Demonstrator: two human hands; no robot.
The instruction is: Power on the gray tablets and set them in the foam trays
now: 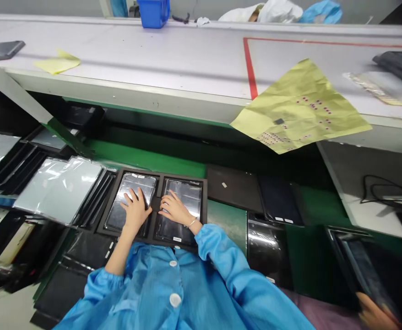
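A black foam tray (204, 197) with two recesses lies in front of my body. A flat, dark, tablet-like panel in clear film (118, 211) sits in its left recess, with small white labels at the top. My left hand (135, 211) rests on that panel, fingers spread. The right recess holds a similar glossy panel (190, 197) with a white label at its lower edge. Over its left side lies my right hand (176, 208), fingers stretched out and near the divider between the recesses. Neither hand grips anything.
Film-wrapped panels (57, 188) are stacked at the left. More dark panels (235, 188) lie at the right. A white shelf (160, 59) runs above, with a marked yellow sheet (300, 110) hanging over its edge. Another person's hand (376, 314) holds a panel at lower right.
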